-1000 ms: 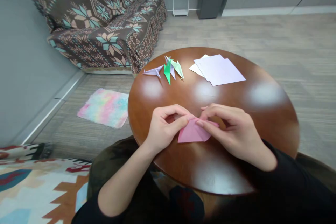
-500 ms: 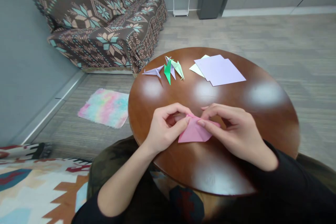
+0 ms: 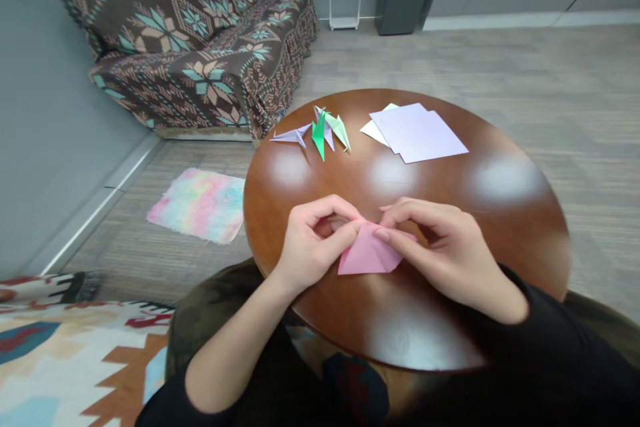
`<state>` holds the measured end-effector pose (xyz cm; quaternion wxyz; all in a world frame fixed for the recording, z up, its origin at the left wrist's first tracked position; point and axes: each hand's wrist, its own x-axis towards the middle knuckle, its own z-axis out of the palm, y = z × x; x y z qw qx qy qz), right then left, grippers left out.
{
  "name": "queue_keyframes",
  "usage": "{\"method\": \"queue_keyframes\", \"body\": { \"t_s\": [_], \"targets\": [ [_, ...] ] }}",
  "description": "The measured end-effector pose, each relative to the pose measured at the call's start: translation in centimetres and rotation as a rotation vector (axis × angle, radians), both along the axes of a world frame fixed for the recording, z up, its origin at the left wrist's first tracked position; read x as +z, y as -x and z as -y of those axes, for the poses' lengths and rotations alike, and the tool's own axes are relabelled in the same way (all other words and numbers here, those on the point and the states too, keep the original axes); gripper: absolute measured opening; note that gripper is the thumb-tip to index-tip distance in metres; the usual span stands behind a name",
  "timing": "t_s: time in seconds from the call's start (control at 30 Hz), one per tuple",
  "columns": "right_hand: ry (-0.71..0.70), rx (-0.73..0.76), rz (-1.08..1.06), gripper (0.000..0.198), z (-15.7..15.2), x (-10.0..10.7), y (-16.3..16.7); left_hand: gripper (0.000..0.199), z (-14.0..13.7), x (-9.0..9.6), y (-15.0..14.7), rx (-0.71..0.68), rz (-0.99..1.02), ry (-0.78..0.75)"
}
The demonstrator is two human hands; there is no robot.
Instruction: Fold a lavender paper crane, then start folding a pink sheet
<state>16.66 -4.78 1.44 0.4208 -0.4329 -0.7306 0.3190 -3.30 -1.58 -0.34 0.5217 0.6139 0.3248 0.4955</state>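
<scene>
A partly folded sheet of pink origami paper is between my two hands, above the near half of the round table. My left hand pinches its upper left edge between thumb and fingers. On the upper right side, my right hand grips the paper with its thumb in front and index finger behind. Fingers cover the paper's top and right edges, so the folds there are partly hidden. Its lower edge spreads out toward me.
On the glossy brown table, several folded paper cranes, one of them green, lie at the far left. Lilac paper sheets overlap a pale green sheet at the back. Beyond are a patterned sofa and a fluffy rug.
Both hands stay on the pink paper. The fingers have shifted very slightly, and the paper's lower edge sits a touch lower.
</scene>
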Motion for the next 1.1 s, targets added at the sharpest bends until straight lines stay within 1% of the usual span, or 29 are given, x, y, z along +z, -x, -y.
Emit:
{"method": "queue_keyframes", "body": {
  "t_s": [0.13,0.27,0.43,0.53,0.67,0.77,0.9,1.0,1.1],
  "targets": [
    [0.058,0.007,-0.051,0.012,0.20,0.05,0.11,0.017,0.08,0.06,-0.09,0.007,0.012,-0.015],
    [0.128,0.047,-0.082,0.013,0.07,0.09,0.30,0.015,0.12,-0.04,0.00,-0.039,0.028,-0.027],
    [0.156,0.070,-0.091,0.013,-0.16,0.01,0.21,0.023,0.13,-0.29,0.26,-0.088,0.012,-0.041],
    [0.163,0.052,-0.095,0.013,-0.10,-0.14,0.06,0.020,0.19,-0.25,0.20,-0.113,0.024,-0.082],
    [0.155,0.045,-0.105,0.012,-0.04,-0.28,0.00,0.010,0.26,-0.08,-0.05,-0.071,-0.081,-0.158],
    [0.152,0.041,-0.097,0.011,-0.06,-0.23,0.03,0.011,0.21,-0.10,-0.07,-0.047,-0.099,-0.180],
    [0.170,0.044,-0.098,0.012,-0.07,-0.11,0.09,0.013,0.20,-0.17,0.03,-0.051,-0.082,-0.158],
    [0.251,0.022,-0.130,0.012,-0.09,-0.23,0.17,0.015,0.31,-0.10,-0.12,-0.039,-0.064,-0.124],
    [0.395,-0.018,-0.230,0.006,-0.24,-0.56,0.24,0.016,0.40,0.01,-0.46,0.024,-0.043,-0.069]
  ]
}}
